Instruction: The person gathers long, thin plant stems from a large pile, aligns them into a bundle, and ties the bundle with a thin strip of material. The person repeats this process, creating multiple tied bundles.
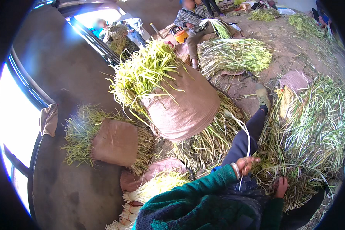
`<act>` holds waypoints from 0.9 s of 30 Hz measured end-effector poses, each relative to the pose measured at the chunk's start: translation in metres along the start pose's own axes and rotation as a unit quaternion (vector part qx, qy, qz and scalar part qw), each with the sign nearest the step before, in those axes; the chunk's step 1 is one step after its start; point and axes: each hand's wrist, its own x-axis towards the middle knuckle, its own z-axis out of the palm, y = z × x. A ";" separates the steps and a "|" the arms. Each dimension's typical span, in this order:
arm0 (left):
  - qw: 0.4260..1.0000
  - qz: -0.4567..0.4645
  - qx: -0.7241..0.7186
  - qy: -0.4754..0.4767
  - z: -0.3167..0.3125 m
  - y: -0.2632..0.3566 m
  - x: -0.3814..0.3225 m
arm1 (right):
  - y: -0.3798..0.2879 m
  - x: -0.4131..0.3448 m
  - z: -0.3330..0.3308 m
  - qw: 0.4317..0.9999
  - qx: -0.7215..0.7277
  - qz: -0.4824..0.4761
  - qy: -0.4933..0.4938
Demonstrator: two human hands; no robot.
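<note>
A long pale plant stalk [247, 138] runs up from my left hand [245, 166], whose fingers are curled around it above my lap. Lower right, my right hand [281, 186] rests at a heap of green and brown leafy stalks [299, 175]; whether its fingers hold any is hard to tell. My outstretched leg [247, 138] lies between this heap and a pile of yellowish stalks [207, 141]. Bundles of pale stalks [158, 185] lie beside my left sleeve, some tied with red bands.
A large woven sack [184, 106] stuffed with yellow-green leaves stands ahead. Another sack [116, 142] lies over stalks at left. A co-worker [191, 20] sits behind a stalk pile [235, 54], holding a bunch; another person [115, 31] is by the bright doorway. A pinkish sack [296, 80] lies right.
</note>
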 end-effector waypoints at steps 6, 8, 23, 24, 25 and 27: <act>0.998 -0.004 0.052 0.020 -0.003 -0.011 0.011 | -0.001 -0.006 -0.004 0.998 0.001 0.016 -0.054; 0.998 -0.002 0.065 0.021 -0.004 -0.015 0.015 | -0.010 -0.012 -0.004 0.999 -0.007 0.007 -0.035; 0.994 0.006 0.104 0.023 -0.013 -0.025 0.009 | -0.004 -0.026 -0.002 0.998 -0.021 0.006 -0.058; 0.995 0.005 0.094 0.020 -0.005 -0.019 0.006 | -0.003 -0.021 -0.002 0.998 -0.016 -0.004 -0.054; 0.995 0.014 0.102 0.007 -0.008 -0.017 0.007 | 0.003 -0.016 -0.003 0.999 -0.012 -0.008 -0.050; 0.994 0.027 0.106 -0.027 -0.004 -0.012 0.011 | -0.007 -0.014 0.002 1.000 0.003 -0.010 -0.025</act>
